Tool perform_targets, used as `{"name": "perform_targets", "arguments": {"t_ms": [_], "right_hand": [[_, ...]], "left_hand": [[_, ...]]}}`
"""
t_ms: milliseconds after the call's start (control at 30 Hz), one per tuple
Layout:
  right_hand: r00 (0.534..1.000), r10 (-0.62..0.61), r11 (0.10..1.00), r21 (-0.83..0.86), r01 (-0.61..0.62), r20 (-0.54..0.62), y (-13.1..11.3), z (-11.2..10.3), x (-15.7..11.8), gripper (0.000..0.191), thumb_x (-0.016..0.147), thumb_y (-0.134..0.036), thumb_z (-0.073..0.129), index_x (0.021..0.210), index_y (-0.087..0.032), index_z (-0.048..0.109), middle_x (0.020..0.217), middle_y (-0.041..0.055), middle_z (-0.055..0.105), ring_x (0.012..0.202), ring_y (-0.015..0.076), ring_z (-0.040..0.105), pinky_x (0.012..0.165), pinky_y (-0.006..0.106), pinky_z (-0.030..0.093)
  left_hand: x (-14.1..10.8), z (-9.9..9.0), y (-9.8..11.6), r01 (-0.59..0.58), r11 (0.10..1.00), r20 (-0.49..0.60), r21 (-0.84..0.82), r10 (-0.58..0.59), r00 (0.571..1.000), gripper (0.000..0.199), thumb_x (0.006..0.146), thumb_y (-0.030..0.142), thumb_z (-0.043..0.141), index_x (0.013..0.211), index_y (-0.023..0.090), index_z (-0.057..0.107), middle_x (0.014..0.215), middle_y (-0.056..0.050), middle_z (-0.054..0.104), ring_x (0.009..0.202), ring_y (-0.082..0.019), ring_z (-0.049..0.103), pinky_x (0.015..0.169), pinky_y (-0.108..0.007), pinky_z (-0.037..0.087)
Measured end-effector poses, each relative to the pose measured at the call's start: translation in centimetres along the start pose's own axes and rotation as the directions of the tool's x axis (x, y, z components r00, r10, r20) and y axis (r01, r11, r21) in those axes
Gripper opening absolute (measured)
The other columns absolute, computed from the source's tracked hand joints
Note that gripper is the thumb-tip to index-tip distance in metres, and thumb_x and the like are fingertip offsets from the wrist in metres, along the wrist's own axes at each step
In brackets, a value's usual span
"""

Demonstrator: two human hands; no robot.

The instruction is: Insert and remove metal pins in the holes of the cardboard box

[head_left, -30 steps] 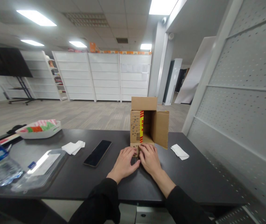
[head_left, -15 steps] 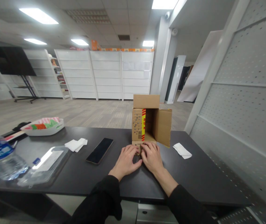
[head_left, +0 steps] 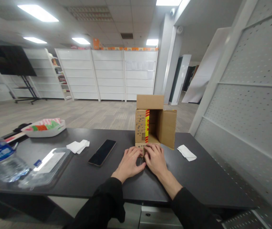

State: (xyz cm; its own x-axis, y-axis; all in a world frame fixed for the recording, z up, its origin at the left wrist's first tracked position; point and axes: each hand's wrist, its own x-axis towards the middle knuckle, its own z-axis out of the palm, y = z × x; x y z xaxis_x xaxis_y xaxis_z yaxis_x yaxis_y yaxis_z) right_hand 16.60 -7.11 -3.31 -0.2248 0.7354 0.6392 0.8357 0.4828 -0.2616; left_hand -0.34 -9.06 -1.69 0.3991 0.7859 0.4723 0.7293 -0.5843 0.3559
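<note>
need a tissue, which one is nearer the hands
The right tissue, beside the box and right hand; the left tissue lies farther off, past the phone.

An office seems to be shown by flat lights (head_left: 38,13) set in the ceiling (head_left: 140,28), a grey striped floor (head_left: 102,111) and a big black screen (head_left: 8,60) held up on a stand (head_left: 25,85). Tall white shelves (head_left: 76,74) are lined up at the back, past a dark worktop (head_left: 202,181).
</note>
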Motion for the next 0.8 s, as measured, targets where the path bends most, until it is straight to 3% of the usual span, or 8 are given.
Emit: {"name": "perform_targets", "arguments": {"t_ms": [800], "right_hand": [[0.997,0.065,0.994,-0.088,-0.069,-0.041,0.29,0.19,-0.14,0.036,0.085,-0.016,0.050,0.117,-0.021,0.065,0.118,0.0107,0.064,0.111,0.0283,0.051,0.093,0.046,0.033]], "left_hand": [[-0.14,-0.17,0.02,-0.025,0.999,0.030,-0.021,0.026,0.999,0.027,0.078,0.039,0.067,0.099,0.023,0.060,0.105,-0.005,0.067,0.110,-0.024,0.055,0.094,-0.040,0.038]]}}
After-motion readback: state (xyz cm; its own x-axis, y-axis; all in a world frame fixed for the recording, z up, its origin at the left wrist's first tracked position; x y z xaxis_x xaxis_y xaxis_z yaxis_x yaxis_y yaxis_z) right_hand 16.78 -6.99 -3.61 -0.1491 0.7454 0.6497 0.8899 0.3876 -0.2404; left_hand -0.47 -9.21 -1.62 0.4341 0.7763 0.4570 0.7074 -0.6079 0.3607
